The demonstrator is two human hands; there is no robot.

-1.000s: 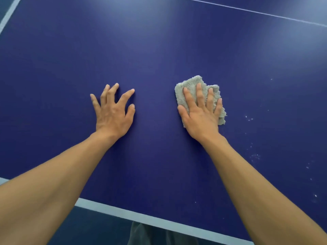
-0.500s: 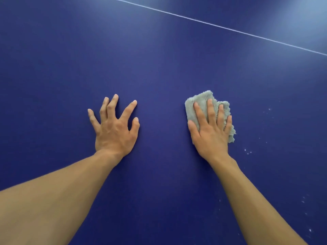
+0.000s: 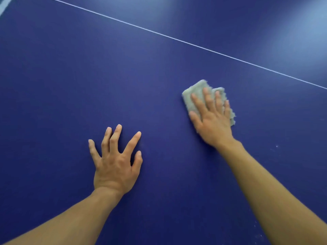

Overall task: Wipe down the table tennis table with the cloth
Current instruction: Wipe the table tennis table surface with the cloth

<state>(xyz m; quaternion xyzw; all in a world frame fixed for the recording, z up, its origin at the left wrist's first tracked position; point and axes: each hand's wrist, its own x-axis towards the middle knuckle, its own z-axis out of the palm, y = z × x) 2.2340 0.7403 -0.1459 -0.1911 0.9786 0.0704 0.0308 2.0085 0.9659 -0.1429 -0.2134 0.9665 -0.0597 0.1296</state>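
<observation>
My right grip (image 3: 212, 124) lies flat on the cloth (image 3: 192, 98), with the fingers (image 3: 208, 99) straight and a little spread. It is open: it presses the cloth down on the tabletop (image 3: 70, 82) and does not curl around it. The cloth is pale grey-green and fluffy, folded into a small pad. It is under my palm and fingers, and only its far corner and its right edge come out from under the hand. The picture is a little blurred at this place, so I cannot tell how many layers the fold has.

My left grip (image 3: 115, 167) is open too. It rests on the bare blue surface, nearer to me than the right one and well apart from the cloth. Its fingers (image 3: 131, 142) are spread wide and the tips touch the tabletop. It holds nothing.

A thin white line (image 3: 177, 39) runs across the tabletop beyond both hands, from the upper left down to the right edge. The cloth is on the near side of this line and does not touch it. In the top left corner I see a piece of a broader white band (image 3: 4, 5). To the right of my right forearm there are a few small white specks (image 3: 277, 146) on the blue surface.
</observation>
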